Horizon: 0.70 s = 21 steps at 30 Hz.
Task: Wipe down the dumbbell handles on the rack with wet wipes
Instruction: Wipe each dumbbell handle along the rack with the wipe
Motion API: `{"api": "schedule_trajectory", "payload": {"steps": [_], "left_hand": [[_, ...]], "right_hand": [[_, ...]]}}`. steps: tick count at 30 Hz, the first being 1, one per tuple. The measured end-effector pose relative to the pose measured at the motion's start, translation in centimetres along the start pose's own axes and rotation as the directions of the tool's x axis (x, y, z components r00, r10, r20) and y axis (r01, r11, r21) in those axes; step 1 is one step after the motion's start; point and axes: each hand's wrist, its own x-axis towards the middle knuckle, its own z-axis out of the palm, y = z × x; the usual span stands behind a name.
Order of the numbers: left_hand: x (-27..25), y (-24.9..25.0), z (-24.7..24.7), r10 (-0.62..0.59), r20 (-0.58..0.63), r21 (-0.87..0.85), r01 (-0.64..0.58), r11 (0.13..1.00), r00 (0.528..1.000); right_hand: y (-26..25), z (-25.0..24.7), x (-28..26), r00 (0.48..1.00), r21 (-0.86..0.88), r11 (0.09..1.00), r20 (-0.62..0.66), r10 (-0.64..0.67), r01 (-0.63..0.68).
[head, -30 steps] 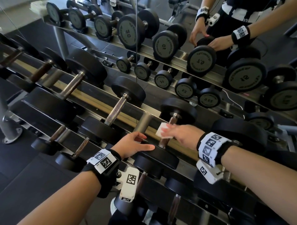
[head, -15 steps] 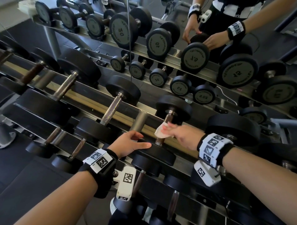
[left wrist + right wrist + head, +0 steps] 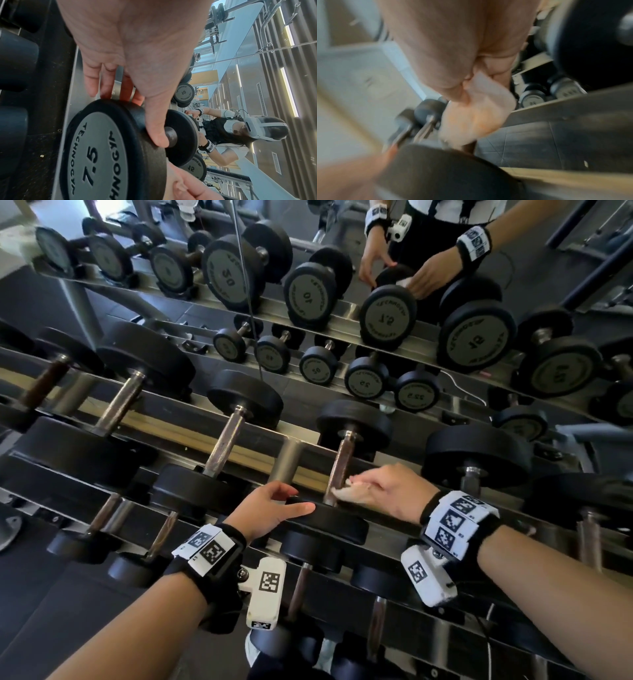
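Lower on the handle (image 3: 337, 470) than a second ago, my right hand (image 3: 390, 491) has slid the wet wipe (image 3: 346, 491) from the upper part of the bar toward the near weight head (image 3: 329, 522); my left hand (image 3: 270, 508) has kept its place on that head.

My right fingers are curled around the crumpled white wipe, pressing it against the low end of the handle just above the near head. The right wrist view is blurred, but it shows the wipe (image 3: 481, 108) bunched in my fingers (image 3: 498, 67).

My left hand grips the rim of the near head: thumb (image 3: 156, 129) over its inner edge beside the handle, the other fingers (image 3: 106, 83) curved over the far side of the rim. The face of this head reads 7.5 (image 3: 92, 162).

This dumbbell lies on the top tier of the rack (image 3: 239, 453), its far head (image 3: 354, 422) toward the mirror (image 3: 342, 241). More dumbbells lie on either side of it and on the tier below. The mirror behind the rack shows the dumbbell faces and both of my hands at the same dumbbell.
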Motion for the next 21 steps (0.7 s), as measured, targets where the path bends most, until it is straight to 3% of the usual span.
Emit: {"api": "schedule_trajectory", "payload": {"steps": [4, 6, 8, 14, 18, 21], "left_hand": [[-0.1, 0.3, 0.0, -0.007, -0.006, -0.028, 0.007, 1.000, 1.000], [-0.1, 0.4, 0.0, -0.008, 0.002, -0.035, 0.008, 0.999, 1.000], [0.0, 0.4, 0.0, -0.010, 0.011, -0.036, 0.011, 0.999, 1.000], [0.3, 0.2, -0.2, -0.018, 0.027, -0.044, 0.019, 0.999, 0.999], [0.4, 0.3, -0.4, -0.016, 0.038, -0.037, 0.017, 0.999, 0.999], [0.4, 0.3, -0.4, -0.015, 0.039, -0.030, 0.017, 0.999, 0.999]], "right_hand": [[0.9, -0.2, -0.4, 0.915, 0.311, 0.901, -0.167, 0.366, -0.304], [1.1, 0.2, -0.3, 0.849, 0.435, 0.830, -0.229, 0.476, -0.349], [1.0, 0.7, 0.3, 0.811, 0.558, 0.771, -0.270, 0.519, -0.307], [0.0, 1.7, 2.9, 0.827, 0.604, 0.789, -0.380, 0.414, -0.117], [-0.1, 3.1, 3.5, 0.912, 0.643, 0.765, -0.293, 0.285, -0.033], [-0.1, 4.2, 3.6, 0.936, 0.663, 0.748, -0.250, 0.247, -0.021]]}}
